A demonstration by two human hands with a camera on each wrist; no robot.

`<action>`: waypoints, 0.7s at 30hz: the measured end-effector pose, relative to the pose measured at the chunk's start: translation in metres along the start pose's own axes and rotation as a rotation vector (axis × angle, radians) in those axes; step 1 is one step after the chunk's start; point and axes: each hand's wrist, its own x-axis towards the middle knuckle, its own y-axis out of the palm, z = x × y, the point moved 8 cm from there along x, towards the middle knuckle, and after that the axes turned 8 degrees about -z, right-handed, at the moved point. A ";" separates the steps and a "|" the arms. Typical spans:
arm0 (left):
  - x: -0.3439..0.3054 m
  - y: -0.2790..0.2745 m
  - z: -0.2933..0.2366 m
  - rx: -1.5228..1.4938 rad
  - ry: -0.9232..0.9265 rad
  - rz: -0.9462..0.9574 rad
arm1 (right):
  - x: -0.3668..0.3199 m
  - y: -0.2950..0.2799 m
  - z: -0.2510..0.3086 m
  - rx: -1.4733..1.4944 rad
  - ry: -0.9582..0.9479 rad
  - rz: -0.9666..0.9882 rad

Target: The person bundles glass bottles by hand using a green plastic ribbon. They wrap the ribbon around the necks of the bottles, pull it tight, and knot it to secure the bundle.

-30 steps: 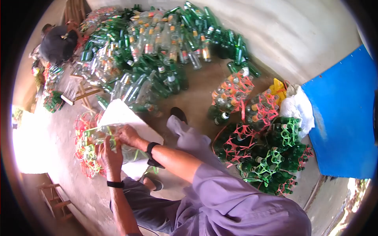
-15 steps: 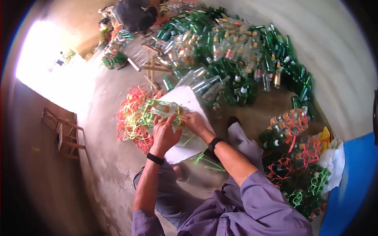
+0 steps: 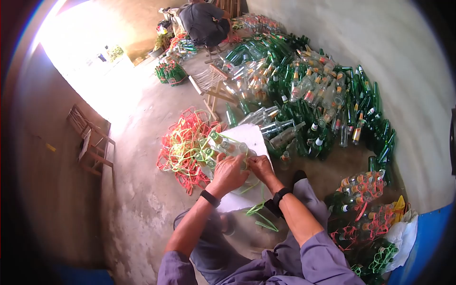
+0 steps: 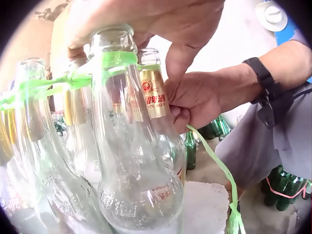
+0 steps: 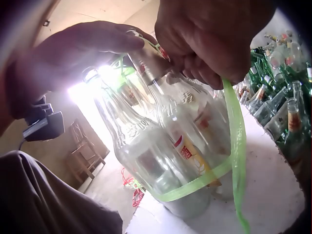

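A cluster of clear glass bottles [image 4: 139,195] stands upright on a white board [image 3: 227,202], with green plastic strap [image 5: 236,126] round their necks and lower sides. From above, my left hand [image 3: 230,173] reaches over the near bottles, its fingers and thumb bent down round the necks. Beside it, my right hand [image 3: 262,167] pinches the strap close to a gold-labelled neck [image 4: 153,92]. A loose strap end hangs from the right fingers [image 4: 181,119] in the left wrist view. Several green bottle necks [image 3: 209,152] show at the cluster's left side.
A tangle of red and green straps [image 3: 183,147] lies left of the board. Ahead spreads a large heap of green and clear bottles [image 3: 304,90]. Tied bundles [image 3: 363,190] stand at right. A wooden stool [image 3: 213,88], a chair [image 3: 90,142] and a crouching person [image 3: 204,23] are farther off.
The head view has swung left, so the scene sits farther right. My left hand has gone from raised fingers to lying over the bottle necks; the right hand stays at the strap.
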 end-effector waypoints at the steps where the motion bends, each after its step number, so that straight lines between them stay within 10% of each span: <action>1: 0.002 -0.002 -0.002 0.001 -0.003 -0.006 | 0.003 0.003 -0.006 0.009 0.014 0.002; 21: 0.012 -0.004 0.000 -0.055 0.113 0.099 | 0.014 0.006 -0.004 -0.026 0.043 0.059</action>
